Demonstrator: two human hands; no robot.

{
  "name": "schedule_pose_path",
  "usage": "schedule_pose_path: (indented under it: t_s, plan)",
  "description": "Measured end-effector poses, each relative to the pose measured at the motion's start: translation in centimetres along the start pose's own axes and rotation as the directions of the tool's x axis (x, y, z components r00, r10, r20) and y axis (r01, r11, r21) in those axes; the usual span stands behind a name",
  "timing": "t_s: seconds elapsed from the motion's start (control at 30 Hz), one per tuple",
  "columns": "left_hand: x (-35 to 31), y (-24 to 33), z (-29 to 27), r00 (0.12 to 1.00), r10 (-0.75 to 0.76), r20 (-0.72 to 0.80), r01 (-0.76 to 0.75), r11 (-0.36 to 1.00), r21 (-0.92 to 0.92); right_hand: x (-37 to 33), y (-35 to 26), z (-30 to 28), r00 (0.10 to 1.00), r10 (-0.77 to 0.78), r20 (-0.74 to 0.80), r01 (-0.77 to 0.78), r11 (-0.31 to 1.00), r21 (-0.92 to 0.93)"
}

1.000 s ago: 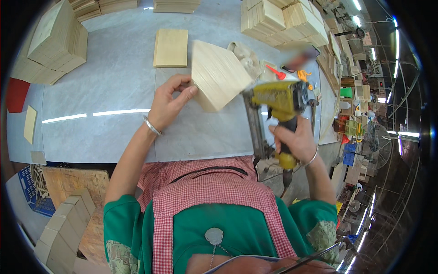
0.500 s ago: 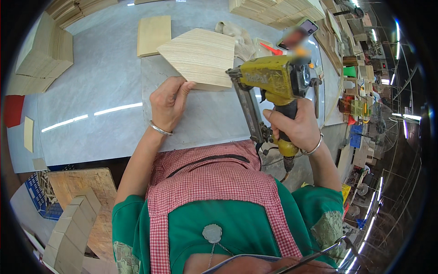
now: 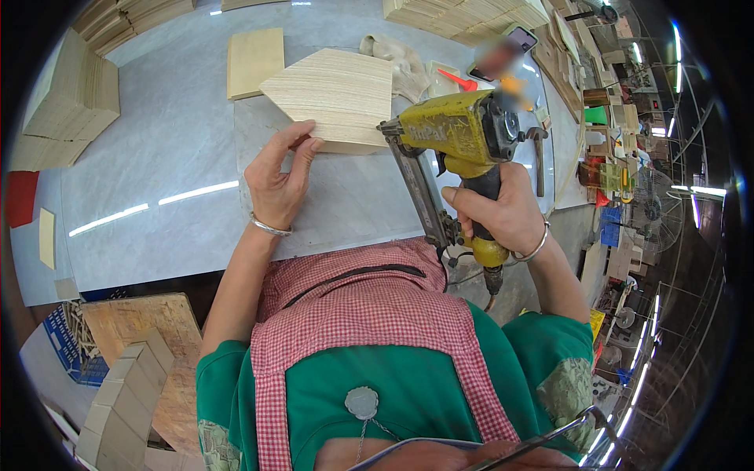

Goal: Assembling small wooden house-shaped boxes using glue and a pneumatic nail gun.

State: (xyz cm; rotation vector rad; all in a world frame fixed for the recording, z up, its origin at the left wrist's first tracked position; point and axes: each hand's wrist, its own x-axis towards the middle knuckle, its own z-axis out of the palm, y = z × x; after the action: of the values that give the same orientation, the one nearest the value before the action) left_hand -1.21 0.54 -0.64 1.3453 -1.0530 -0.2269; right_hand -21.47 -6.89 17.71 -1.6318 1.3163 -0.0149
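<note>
A pale five-sided wooden board (image 3: 334, 90) lies on the grey tabletop, its point toward the left. Part of a second wooden piece (image 3: 353, 147) shows below its near edge. My left hand (image 3: 279, 169) has thumb and forefinger at the board's near left edge, loosely pinching it; the other fingers are curled. In my right hand (image 3: 503, 208) is a yellow and black nail gun (image 3: 448, 129), gripped by its handle. The gun's nose meets the board's right edge or sits just beside it. Its slanted magazine runs down toward my apron.
A small flat board (image 3: 255, 63) lies behind left. Stacked boards stand at the left (image 3: 75, 102) and far side (image 3: 463, 20). A cloth glove (image 3: 397, 63), a red-tipped nozzle (image 3: 457, 79), a phone (image 3: 514, 47) and a hammer (image 3: 538, 157) lie beyond the gun. More wooden blocks (image 3: 126, 392) stand lower left.
My left thumb and forefinger have spread from a tight pinch, and the forefinger has come onto the board's edge. The nail gun stays at the board's right side.
</note>
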Motion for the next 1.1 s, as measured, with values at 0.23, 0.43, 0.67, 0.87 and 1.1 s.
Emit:
schedule_pose_path:
  t_s: [0.23, 0.43, 0.67, 0.87, 1.1]
  plan:
    - [0.5, -0.6, -0.5, 0.99, 0.123, 0.071, -0.124, 0.992, 0.015, -0.9, -0.9, -0.1, 0.998, 0.036, 0.048, -0.039, 0.996, 0.076]
    - [0.6, -0.6, -0.4, 0.986, 0.159, 0.054, -0.161, 0.987, 0.029, -0.3, -0.8, 0.2, 0.995, 0.04, 0.089, -0.042, 0.999, 0.024]
    - [0.6, -0.7, -0.4, 0.988, 0.127, 0.086, -0.13, 0.991, 0.032, -0.4, -1.2, 0.4, 0.997, 0.033, 0.072, -0.033, 0.999, 0.002]
    - [0.6, -0.9, -0.3, 0.98, 0.192, 0.051, -0.194, 0.981, 0.02, -0.4, -1.4, 0.7, 0.998, 0.016, 0.061, -0.012, 0.997, -0.07]
    - [0.9, -0.4, -1.4, 0.982, 0.133, 0.134, -0.132, 0.991, -0.016, -0.4, -3.4, 1.2, 0.996, -0.061, 0.068, 0.073, 0.98, -0.185]
